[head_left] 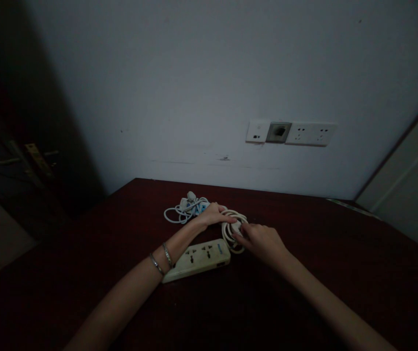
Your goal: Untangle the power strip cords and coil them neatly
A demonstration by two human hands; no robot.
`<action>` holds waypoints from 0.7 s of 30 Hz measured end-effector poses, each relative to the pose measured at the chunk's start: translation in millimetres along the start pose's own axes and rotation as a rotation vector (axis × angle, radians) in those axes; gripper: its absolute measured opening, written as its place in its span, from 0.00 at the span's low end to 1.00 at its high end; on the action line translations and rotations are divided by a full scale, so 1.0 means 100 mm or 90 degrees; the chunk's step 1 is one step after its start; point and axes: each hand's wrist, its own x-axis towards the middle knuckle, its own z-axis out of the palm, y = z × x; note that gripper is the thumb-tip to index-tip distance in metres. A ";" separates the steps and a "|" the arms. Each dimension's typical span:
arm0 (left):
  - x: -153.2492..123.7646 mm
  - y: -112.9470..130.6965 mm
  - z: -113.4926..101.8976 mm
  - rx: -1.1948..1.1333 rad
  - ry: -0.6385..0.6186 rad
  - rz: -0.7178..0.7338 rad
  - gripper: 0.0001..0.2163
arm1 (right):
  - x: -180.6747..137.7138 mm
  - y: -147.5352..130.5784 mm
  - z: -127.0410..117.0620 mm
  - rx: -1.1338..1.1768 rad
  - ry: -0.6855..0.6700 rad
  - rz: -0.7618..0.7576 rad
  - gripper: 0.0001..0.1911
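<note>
A cream power strip [214, 251] lies on the dark red table, partly covered by my left forearm with its two bracelets. Its cord is wound into a coil [228, 239] just beyond the strip's right end. My left hand [213, 214] reaches over the strip, with thumb and fingers closed on the left side of the coil. From the right, my right hand [263, 240] pinches the pale plug [236, 227] at the middle of the coil. Its fingertips are partly hidden by the dim light.
Behind my left hand lies a tangle of white cord [172, 210] with a blue-and-white socket block [200, 208]. The table [296, 253] meets a wall carrying several outlet plates [306, 134]. A dark door with a handle [35, 151] is at left, a pale panel [413, 180] at right.
</note>
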 end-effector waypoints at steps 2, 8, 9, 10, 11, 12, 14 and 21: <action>-0.01 0.01 0.00 0.001 -0.003 -0.001 0.20 | 0.00 -0.01 0.01 -0.009 0.003 0.006 0.19; -0.03 0.03 0.01 0.005 0.003 0.000 0.20 | -0.01 -0.06 0.02 -0.029 -0.003 0.028 0.19; -0.03 0.04 0.02 0.007 0.004 0.000 0.20 | -0.01 -0.07 0.02 -0.030 -0.005 0.027 0.18; -0.03 0.04 0.02 0.008 0.005 0.000 0.20 | -0.01 -0.08 0.02 -0.029 -0.006 0.023 0.18; -0.03 0.04 0.02 0.008 0.004 0.000 0.20 | -0.01 -0.08 0.03 -0.023 -0.007 0.017 0.17; -0.03 0.04 0.02 0.009 0.003 0.004 0.20 | -0.01 -0.08 0.04 -0.013 -0.008 0.009 0.16; -0.03 0.04 0.03 0.013 0.001 0.016 0.20 | 0.00 -0.05 0.07 0.020 -0.003 -0.013 0.15; 0.00 -0.01 0.01 0.083 -0.015 0.077 0.20 | 0.03 0.10 0.21 0.193 0.036 -0.071 0.14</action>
